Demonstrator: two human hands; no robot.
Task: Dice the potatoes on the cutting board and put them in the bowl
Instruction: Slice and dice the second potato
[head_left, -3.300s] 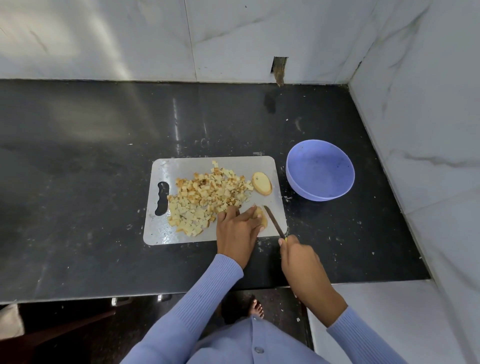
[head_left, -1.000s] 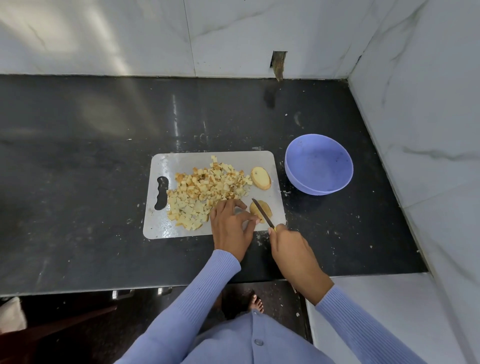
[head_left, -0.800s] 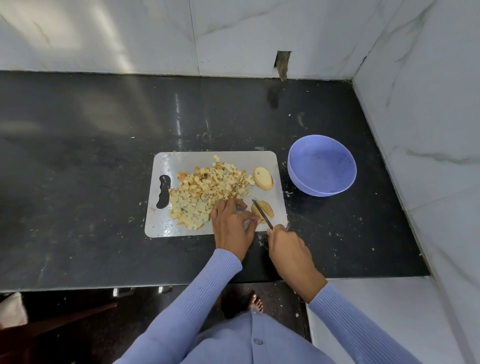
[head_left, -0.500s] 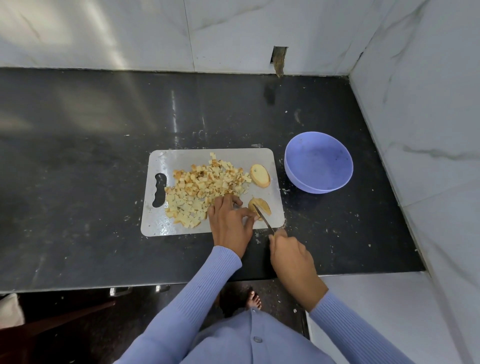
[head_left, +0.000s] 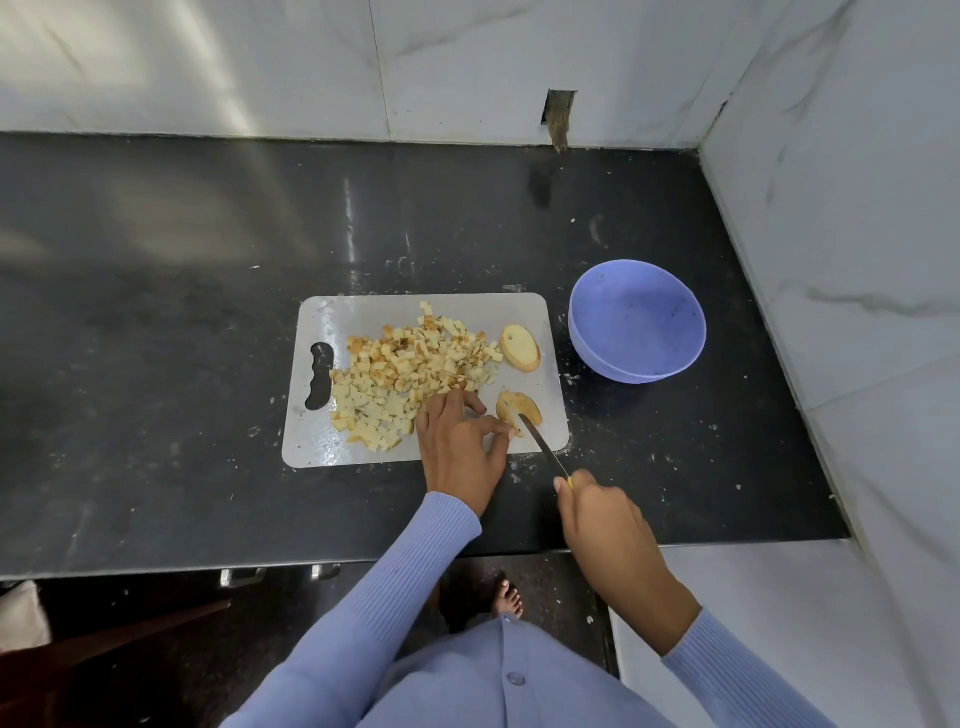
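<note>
A grey cutting board (head_left: 363, 312) lies on the black counter and carries a heap of diced potato (head_left: 410, 371). One uncut potato slice (head_left: 520, 348) lies at the board's right edge. A second potato piece (head_left: 511, 404) sits near the front right corner. My left hand (head_left: 460, 444) pinches the near end of that piece with fingertips and thumb. My right hand (head_left: 602, 512) grips the yellow handle of a knife (head_left: 543, 447), whose blade tip rests on the piece. The empty lilac bowl (head_left: 636, 322) stands on the counter to the right of the board.
The black counter (head_left: 182, 312) runs left and back to white marble walls; another marble wall (head_left: 857, 208) closes the right side just past the bowl. Crumbs dot the counter around the board. The counter's front edge lies close under my wrists.
My right hand has drawn the knife back towards me along the potato piece. My left hand keeps hold of the same piece. The head view has shifted slightly.
</note>
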